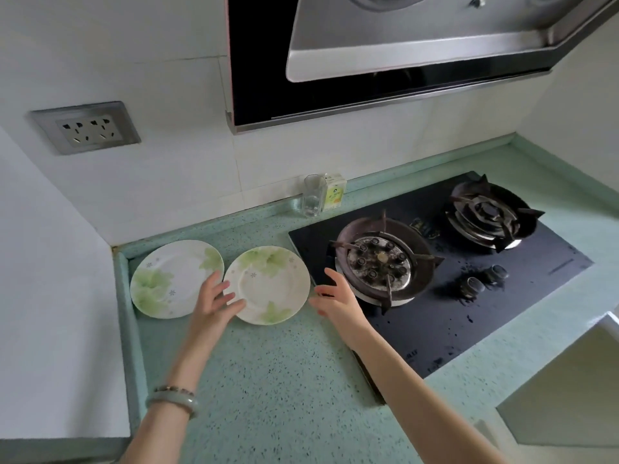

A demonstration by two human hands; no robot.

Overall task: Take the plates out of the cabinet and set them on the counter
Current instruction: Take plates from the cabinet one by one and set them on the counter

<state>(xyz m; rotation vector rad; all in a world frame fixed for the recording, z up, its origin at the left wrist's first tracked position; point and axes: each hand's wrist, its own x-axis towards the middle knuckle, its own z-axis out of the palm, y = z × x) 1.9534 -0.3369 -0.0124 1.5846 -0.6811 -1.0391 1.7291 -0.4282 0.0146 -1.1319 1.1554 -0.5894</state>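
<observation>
Counter (pixel 274 380): a pale green speckled top, running wide across the view, with a raised lip along the wall.
Range hood (pixel 385 58): black and steel, hanging big over the cooking side.
Hob (pixel 502 296): black glass, set into the counter on the right, and both burners carry dark pan supports.
Left plate (pixel 170 272): white with green leaf prints, flat on the counter, tucked near the back left corner.
Right plate (pixel 271 279): same pattern, flat on the counter between the left plate and the hob, and its rim just overlaps or touches its neighbour, hard to call.
Left hand (pixel 216 301): fingers spread and loose, gripping nothing, and the fingertips lie over the near left rim of the right plate.
Right hand (pixel 335 296): open too, fingers slack and curled a little, just off the right edge of that plate, over the hob's corner.
Socket (pixel 87 127): grey wall plate up on the left.
Glass (pixel 313 195): clear, upright against the wall, touching a small carton (pixel 333 192).
Bracelets (pixel 174 398): a pale bangle and a beaded band on the left wrist.
</observation>
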